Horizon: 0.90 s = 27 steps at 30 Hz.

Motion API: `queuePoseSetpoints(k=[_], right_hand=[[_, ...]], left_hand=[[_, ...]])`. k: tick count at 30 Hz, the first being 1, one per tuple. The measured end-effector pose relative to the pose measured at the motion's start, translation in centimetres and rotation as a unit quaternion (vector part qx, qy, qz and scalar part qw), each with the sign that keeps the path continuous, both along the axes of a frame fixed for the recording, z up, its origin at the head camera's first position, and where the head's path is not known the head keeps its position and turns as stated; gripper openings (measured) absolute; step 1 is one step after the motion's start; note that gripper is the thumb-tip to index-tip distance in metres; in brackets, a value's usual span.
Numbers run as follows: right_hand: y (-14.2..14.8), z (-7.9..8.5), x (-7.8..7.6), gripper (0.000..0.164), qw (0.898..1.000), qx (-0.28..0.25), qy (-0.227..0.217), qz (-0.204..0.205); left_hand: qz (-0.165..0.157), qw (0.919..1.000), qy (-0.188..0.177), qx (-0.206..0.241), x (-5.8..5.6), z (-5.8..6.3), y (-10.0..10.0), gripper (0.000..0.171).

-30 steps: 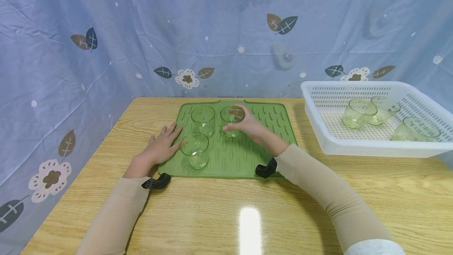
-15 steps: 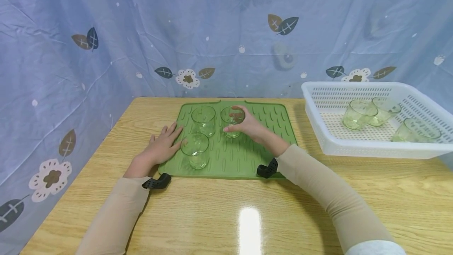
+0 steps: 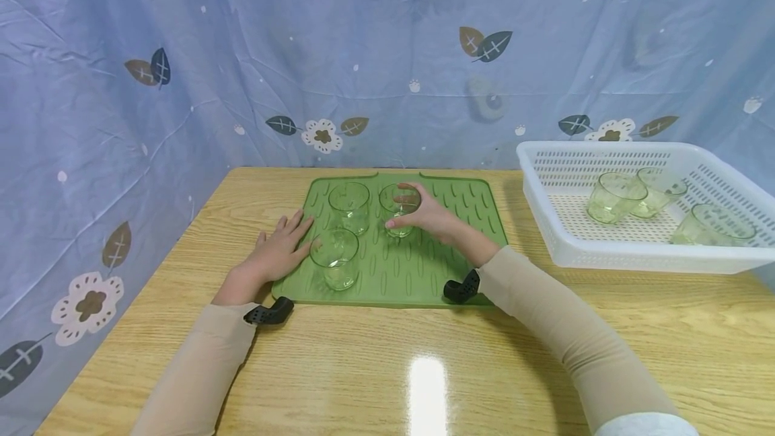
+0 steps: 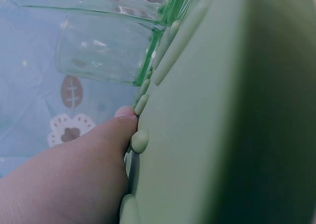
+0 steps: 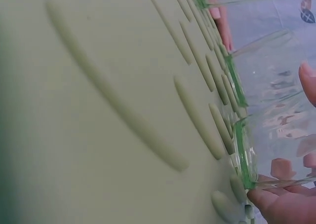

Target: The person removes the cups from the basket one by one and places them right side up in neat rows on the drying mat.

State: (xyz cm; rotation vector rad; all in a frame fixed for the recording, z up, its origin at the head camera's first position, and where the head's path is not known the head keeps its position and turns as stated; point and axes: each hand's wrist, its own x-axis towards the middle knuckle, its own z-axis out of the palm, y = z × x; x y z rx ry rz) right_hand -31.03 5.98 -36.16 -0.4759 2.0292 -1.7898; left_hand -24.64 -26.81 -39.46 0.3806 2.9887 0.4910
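Note:
A green-tinted drinking glass [image 3: 396, 229] stands upright on the green ribbed mat [image 3: 448, 247]. My right hand [image 3: 426, 212] holds it from the right, thumb at the front and fingers round the back. In the right wrist view, fingers [image 5: 281, 202] lie low along that glass [image 5: 266, 150]. My left hand [image 3: 275, 251] rests flat with spread fingers over the mat's left edge; its thumb [image 4: 106, 135] lies on the mat. Close to that thumb is the front glass [image 3: 335, 260], and another glass [image 3: 350, 208] stands behind it, left of the held one.
A white perforated basket [image 3: 642, 256] sits at the right of the wooden table [image 3: 339, 369]. Inside are a glass [image 3: 611, 200], a second glass [image 3: 660, 194] leaning beside it, and a third glass [image 3: 711, 226] nearer the front. A blue patterned curtain [image 3: 387, 52] hangs behind.
My right wrist has shifted very slightly to the right, with the hand still round the same glass. The left hand and the other glasses stay where they were.

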Motion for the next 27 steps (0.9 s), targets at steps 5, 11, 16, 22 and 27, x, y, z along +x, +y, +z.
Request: queuePoseSetpoints(k=[5, 11, 16, 22, 27], right_hand=[[0.3, 0.2, 0.0, 0.097, 1.000, 0.010, 0.000, 0.004], [1.0, 0.5, 0.4, 0.098, 1.000, 0.015, 0.009, 0.013], [1.8, 0.4, 0.4, 0.098, 0.999, 0.015, 0.028, 0.023], [2.7, 0.5, 0.6, 0.097, 0.998, 0.018, 0.043, 0.031], [3.6, 1.1, 0.9, 0.097, 0.997, 0.038, 0.053, 0.033]], left_hand=[[0.000, 1.0000, 0.000, 0.000, 0.0, 0.0, 0.0, 0.072], [0.001, 1.0000, -0.003, -0.002, 0.0, 0.1, 0.0, 0.072], [0.001, 1.0000, -0.005, -0.002, 0.0, 0.1, 0.1, 0.072], [0.002, 1.0000, -0.005, 0.000, 0.1, 0.2, 0.1, 0.072], [0.002, 1.0000, -0.004, 0.002, 0.1, 0.3, 0.1, 0.071]])
